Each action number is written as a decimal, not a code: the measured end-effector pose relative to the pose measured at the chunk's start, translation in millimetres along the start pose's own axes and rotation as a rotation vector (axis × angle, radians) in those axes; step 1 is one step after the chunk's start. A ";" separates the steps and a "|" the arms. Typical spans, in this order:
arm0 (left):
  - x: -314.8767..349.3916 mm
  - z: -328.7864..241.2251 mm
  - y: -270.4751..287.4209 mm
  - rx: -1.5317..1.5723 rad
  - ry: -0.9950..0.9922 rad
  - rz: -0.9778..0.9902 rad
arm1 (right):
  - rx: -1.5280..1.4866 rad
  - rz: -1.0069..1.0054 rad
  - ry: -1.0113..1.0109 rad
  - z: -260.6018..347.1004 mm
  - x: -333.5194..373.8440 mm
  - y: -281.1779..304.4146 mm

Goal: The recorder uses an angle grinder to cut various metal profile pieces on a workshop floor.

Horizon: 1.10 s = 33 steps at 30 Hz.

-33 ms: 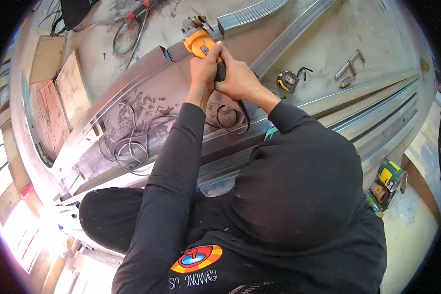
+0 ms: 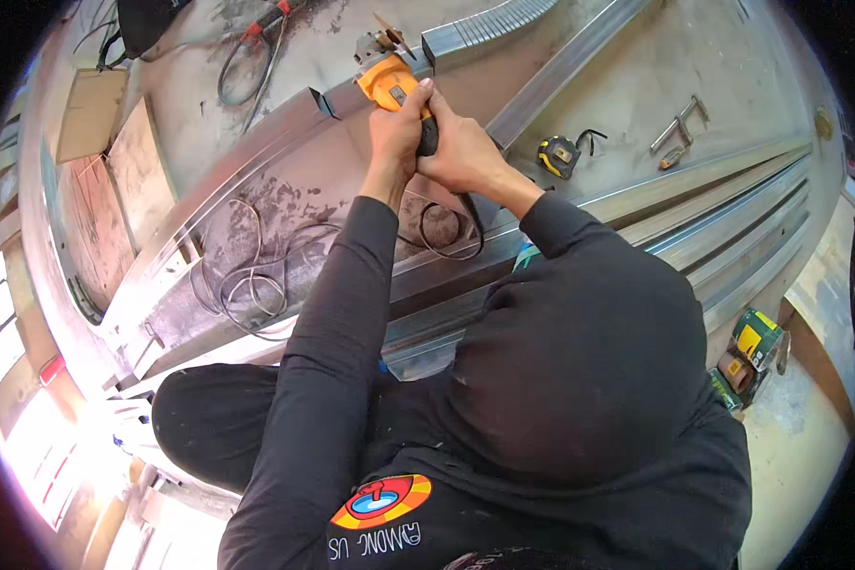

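Both my hands are wrapped around a yellow-and-black angle grinder [image 2: 387, 84] at the top centre. My left hand [image 2: 393, 144] closes on its left side, and my right hand [image 2: 462, 152] grips the black rear part from the right, near the cord. The grinder's head and thin disc point away from me, beside the near end of a metal profile [image 2: 484, 27] with a row of cross cuts. Whether the disc touches the metal, I cannot tell. Another long metal profile [image 2: 565, 76] runs diagonally to the right of my hands.
A black power cord [image 2: 256, 285] coils on the dusty surface at left. To the right lie a tape measure [image 2: 558, 157], a metal clamp [image 2: 676, 125] and several long metal profiles [image 2: 731, 214]. Wooden boards [image 2: 142, 161] lean at far left. Green-and-yellow boxes [image 2: 756, 340] sit at lower right.
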<state>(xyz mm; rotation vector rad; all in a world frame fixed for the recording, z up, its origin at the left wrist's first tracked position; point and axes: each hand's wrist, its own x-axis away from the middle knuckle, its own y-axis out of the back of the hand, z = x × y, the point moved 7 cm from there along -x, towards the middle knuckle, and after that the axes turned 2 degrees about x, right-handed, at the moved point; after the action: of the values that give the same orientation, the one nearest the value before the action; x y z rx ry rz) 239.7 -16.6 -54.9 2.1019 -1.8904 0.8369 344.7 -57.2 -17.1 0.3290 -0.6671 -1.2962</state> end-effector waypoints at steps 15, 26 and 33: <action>-25.1 18.4 -12.4 -0.058 0.029 0.060 | 0.079 -0.074 -0.078 -19.2 -8.9 3.8; -25.3 17.4 -8.1 -0.053 -0.003 0.108 | 0.057 -0.109 -0.082 -12.6 -7.7 -2.4; -29.5 16.7 -5.4 -0.013 0.016 0.162 | 0.055 -0.092 -0.130 -17.3 -9.6 -11.6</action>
<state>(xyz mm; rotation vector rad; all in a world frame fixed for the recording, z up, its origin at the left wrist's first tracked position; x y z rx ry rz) 248.8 1.2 -82.9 1.9490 -2.0736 0.8691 345.3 -53.4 -39.8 0.3250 -0.8066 -1.3970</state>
